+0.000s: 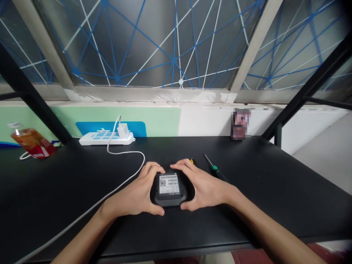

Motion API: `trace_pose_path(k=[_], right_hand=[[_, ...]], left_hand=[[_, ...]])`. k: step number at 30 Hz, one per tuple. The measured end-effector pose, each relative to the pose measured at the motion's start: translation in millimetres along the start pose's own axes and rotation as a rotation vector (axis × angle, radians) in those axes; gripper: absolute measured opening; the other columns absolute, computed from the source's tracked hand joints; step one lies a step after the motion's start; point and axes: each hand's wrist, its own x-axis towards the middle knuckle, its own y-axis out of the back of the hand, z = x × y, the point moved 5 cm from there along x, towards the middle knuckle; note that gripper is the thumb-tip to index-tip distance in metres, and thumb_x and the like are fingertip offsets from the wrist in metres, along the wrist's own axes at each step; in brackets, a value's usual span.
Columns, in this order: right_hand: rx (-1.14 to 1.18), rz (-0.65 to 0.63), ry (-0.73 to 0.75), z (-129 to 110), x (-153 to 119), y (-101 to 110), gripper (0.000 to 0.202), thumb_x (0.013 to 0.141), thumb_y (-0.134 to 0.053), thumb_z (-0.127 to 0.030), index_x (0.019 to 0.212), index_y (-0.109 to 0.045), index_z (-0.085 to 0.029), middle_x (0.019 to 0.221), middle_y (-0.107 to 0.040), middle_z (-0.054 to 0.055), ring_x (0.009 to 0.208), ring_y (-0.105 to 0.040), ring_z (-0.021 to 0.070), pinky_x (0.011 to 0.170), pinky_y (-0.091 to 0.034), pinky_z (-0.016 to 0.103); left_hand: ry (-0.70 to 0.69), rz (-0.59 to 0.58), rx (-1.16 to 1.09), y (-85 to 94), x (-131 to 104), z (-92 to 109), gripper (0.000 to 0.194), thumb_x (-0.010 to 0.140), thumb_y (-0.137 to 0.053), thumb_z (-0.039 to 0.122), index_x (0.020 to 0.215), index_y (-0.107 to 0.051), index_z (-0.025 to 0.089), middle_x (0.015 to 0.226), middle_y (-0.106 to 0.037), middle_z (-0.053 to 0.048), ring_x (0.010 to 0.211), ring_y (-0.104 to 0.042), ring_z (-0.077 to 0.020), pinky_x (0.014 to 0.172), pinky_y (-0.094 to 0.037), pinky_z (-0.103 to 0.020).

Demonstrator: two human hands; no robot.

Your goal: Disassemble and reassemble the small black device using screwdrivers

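A small black square device point(169, 201) with rounded corners lies on the desk between my hands. Its upward face carries a white label point(169, 184) with a QR code and barcodes. My left hand point(139, 192) curves round its left side, fingertips at the back edge and thumb at the front. From the right, my right hand point(205, 187) curves round it in the same way, thumb by the front corner. A screwdriver point(215, 168) with a green and black handle lies just beyond my right hand. Partly hidden behind the right fingers is a small yellow and black object point(192, 160).
A white power strip point(90, 138) with a plugged-in charger point(123, 130) stands at the back left. Its white cable point(90, 209) runs across the desk point(275, 190) beside my left arm. An orange drink bottle point(34, 142) is at far left; a blurred-out object point(240, 124) leans on the wall.
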Motion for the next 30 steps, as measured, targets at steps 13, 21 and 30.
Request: trace_pose_path(k=[13,21,30], right_hand=[[-0.022,0.032,0.012,-1.6,-0.4,2.6,0.109,0.066,-0.085,-0.054,0.155,-0.028,-0.028,0.150,-0.035,0.014,0.136,-0.048,0.0351,0.115,-0.043,0.053],[-0.076,0.032,0.032,-1.1,0.9,2.0,0.112,0.067,-0.085,-0.054,0.157,-0.027,-0.021,0.155,-0.038,0.018,0.142,-0.044,0.0341,0.118,-0.040,0.052],[-0.087,0.001,0.006,-0.7,0.8,0.1,0.114,0.068,-0.086,-0.049,0.159,-0.026,-0.017,0.162,-0.036,0.020,0.150,-0.037,0.0347,0.122,-0.035,0.053]], left_hand=[[0.002,0.041,0.028,0.6,-1.4,-2.4,0.092,0.061,-0.093,0.030,0.132,-0.035,0.032,0.144,-0.025,-0.010,0.135,-0.043,-0.0387,0.110,-0.044,-0.058],[-0.039,0.062,0.125,1.2,-3.3,1.0,0.091,0.062,-0.093,0.031,0.132,-0.035,0.030,0.141,-0.032,-0.011,0.137,-0.035,-0.0398,0.113,-0.038,-0.060],[-0.052,0.044,0.097,4.4,-3.5,1.7,0.097,0.063,-0.095,0.042,0.137,-0.034,0.031,0.143,-0.037,-0.011,0.137,-0.038,-0.0400,0.114,-0.037,-0.062]])
